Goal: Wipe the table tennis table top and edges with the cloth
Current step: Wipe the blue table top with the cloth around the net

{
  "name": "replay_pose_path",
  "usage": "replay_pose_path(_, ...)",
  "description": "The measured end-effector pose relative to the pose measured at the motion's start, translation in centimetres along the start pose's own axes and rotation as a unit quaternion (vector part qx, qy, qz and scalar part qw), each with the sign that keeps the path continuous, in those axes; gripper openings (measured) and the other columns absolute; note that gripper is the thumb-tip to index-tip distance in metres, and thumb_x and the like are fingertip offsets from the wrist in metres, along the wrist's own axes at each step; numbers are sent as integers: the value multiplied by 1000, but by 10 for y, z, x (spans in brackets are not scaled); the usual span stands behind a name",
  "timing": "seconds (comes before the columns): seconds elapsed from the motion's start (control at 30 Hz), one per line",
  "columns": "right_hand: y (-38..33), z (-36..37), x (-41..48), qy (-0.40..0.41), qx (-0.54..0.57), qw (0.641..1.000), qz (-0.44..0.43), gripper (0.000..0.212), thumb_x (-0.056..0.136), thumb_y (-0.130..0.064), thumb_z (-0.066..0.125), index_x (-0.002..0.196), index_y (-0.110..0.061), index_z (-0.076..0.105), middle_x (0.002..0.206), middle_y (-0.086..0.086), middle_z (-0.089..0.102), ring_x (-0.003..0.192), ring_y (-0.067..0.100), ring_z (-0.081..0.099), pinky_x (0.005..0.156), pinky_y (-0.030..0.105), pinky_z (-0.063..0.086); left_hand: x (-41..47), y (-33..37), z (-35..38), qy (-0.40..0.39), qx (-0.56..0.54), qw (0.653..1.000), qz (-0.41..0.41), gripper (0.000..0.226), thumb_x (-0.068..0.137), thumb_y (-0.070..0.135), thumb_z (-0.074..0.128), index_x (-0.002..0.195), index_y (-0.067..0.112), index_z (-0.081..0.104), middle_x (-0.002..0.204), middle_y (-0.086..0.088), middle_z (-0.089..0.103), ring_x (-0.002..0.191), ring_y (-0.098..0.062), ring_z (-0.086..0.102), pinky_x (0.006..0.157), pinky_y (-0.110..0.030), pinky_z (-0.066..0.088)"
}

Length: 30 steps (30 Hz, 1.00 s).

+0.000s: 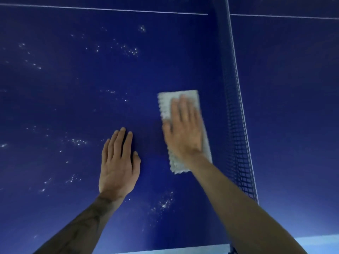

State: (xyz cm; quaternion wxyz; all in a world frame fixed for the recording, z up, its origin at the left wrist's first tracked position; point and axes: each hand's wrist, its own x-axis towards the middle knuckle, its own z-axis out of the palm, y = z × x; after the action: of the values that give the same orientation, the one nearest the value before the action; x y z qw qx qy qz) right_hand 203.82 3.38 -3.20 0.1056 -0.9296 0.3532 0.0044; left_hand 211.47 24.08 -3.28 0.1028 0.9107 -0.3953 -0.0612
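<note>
The dark blue table tennis table top (77,107) fills the view. A pale folded cloth (166,105) lies flat on it just left of the net. My right hand (183,129) presses on the cloth with straight fingers and looks blurred. My left hand (119,162) rests flat on the bare table to the left of the cloth, fingers straight and together. White specks (131,50) are scattered over the left half of the table and near the front edge.
The net (236,125) with its white top band runs from the top of the view down to the right, splitting the table. A white centre line (102,9) crosses at the far side. The table's near white edge (165,251) shows at the bottom.
</note>
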Motion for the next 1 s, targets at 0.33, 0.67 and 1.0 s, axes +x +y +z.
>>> replay_pose_path(0.33, 72, -14, -25, 6, 0, 994, 109, 69, 112, -46, 22, 170, -10, 9, 178, 15, 0, 165, 33, -3, 133, 52, 8, 0, 4, -4, 2, -26, 1000, -16, 60, 104, 28, 35, 158, 2, 39, 167, -16, 33, 158, -33, 25, 130, -52, 19)
replay_pose_path(0.67, 53, 0, -86, -19, -30, 997, -67, 66, 112, -44, 25, 171, -18, 12, 179, 8, 5, 166, 26, 0, 133, 50, 14, -1, 5, -4, 5, -33, 999, -20, 59, 104, 25, 36, 159, 3, 38, 168, -14, 31, 158, -31, 22, 131, -47, 13)
replay_pose_path(1.0, -31, 15, -86, -9, -3, 999, -42, 68, 111, -46, 27, 171, -16, 14, 178, 12, 4, 165, 31, 0, 134, 50, 9, -1, 1, -1, 1, -15, 1000, -8, 59, 106, 28, 30, 159, 4, 35, 169, -14, 29, 159, -30, 21, 131, -48, 15)
